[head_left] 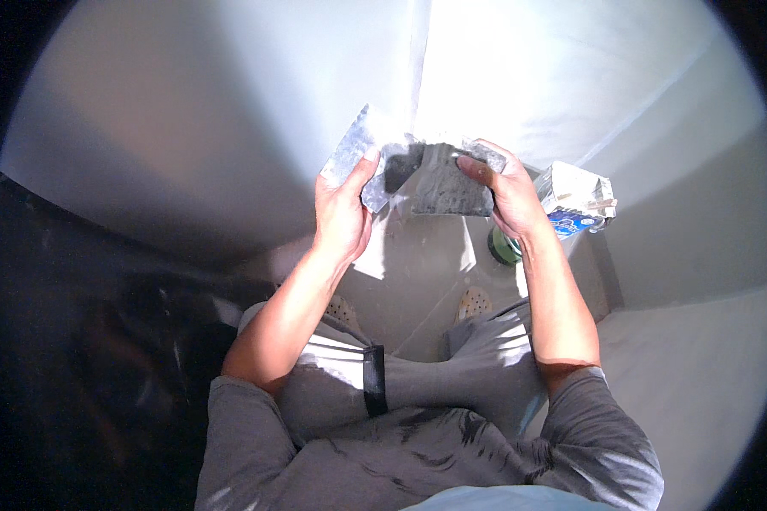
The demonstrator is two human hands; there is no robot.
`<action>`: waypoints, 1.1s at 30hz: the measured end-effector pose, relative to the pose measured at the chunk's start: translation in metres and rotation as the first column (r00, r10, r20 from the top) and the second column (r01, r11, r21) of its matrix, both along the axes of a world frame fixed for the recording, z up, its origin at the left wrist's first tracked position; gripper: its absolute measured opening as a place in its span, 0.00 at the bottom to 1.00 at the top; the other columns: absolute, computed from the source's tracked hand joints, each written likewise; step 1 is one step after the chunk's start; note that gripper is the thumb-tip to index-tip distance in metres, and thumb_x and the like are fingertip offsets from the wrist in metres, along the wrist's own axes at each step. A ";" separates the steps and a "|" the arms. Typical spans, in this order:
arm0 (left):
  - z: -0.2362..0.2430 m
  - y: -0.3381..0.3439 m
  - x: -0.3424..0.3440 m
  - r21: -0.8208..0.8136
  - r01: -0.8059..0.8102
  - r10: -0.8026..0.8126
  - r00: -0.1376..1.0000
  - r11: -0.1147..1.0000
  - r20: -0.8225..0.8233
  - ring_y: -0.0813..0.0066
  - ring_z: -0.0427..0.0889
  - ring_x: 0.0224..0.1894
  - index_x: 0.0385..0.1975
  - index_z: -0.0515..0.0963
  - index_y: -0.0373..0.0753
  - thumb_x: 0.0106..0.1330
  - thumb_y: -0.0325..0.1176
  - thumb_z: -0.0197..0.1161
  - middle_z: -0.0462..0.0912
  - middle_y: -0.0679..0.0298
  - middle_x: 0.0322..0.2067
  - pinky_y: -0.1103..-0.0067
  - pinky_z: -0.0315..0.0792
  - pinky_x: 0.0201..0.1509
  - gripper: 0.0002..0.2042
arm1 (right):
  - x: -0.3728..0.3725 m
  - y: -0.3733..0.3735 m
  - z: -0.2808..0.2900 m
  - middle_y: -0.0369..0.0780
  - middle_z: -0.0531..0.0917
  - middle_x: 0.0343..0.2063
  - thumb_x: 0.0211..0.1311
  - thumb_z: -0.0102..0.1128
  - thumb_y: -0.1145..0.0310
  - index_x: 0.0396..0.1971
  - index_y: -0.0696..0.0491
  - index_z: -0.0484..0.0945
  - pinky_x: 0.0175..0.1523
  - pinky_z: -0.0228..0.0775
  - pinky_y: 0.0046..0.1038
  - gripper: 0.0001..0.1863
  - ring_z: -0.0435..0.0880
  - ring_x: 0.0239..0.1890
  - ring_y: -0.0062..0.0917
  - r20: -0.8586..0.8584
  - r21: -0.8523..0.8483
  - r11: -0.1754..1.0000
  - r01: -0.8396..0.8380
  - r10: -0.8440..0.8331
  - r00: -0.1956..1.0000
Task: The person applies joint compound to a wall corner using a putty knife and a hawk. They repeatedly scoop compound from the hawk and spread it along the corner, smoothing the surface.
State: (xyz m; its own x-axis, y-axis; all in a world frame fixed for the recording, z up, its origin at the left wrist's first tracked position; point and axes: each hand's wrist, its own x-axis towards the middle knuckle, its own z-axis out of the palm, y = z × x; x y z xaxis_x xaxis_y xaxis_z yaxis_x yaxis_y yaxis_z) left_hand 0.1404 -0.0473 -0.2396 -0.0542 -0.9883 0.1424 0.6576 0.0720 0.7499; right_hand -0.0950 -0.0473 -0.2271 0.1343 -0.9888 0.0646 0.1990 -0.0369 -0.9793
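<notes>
In front of the wall (494, 68), seen in the head view, 2 bare hands hold 2 flat plates up over the floor, at about the middle of the picture. The left hand (343, 217) is clamped on a pale, shiny plate (354, 145), held at a slant; its thumb lies on the near face and its other fingers are mostly hidden behind. The right hand (517, 200) is clamped on a dark plate (449, 189), its thumb pressed on the face and its other fingers largely out of sight. The plates' inner edges come close together; whether they touch, I cannot tell.

The work looks to be under way: both plates are already in hand, and the dark plate carries a rough grey coating, while the pale plate looks barer, with whitish marks. How much is left cannot be judged from here.

By the right forearm stands a white and blue packet (573, 200), with a green tub (504, 248) just beside it, partly hidden. 2 shoes show below, under the hands.
</notes>
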 end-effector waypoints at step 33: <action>0.000 0.024 -0.015 -0.265 0.196 0.048 0.714 0.944 0.698 0.65 0.69 0.70 0.71 0.63 0.30 0.76 0.29 0.57 0.70 0.51 0.69 0.70 0.61 0.75 0.26 | -0.015 0.006 0.021 0.36 0.86 0.28 0.64 0.70 0.62 0.35 0.55 0.85 0.40 0.78 0.26 0.10 0.84 0.31 0.20 -0.602 -0.426 0.905 0.001 -0.284 0.746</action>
State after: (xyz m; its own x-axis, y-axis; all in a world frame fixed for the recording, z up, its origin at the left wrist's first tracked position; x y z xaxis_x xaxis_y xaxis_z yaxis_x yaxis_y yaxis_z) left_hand 0.1256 -0.0232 -0.2398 -0.3276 -0.8892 0.3192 -0.0201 0.3443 0.9386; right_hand -0.1104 -0.0411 -0.2057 0.1421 -0.9125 0.3836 -0.5037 -0.4003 -0.7655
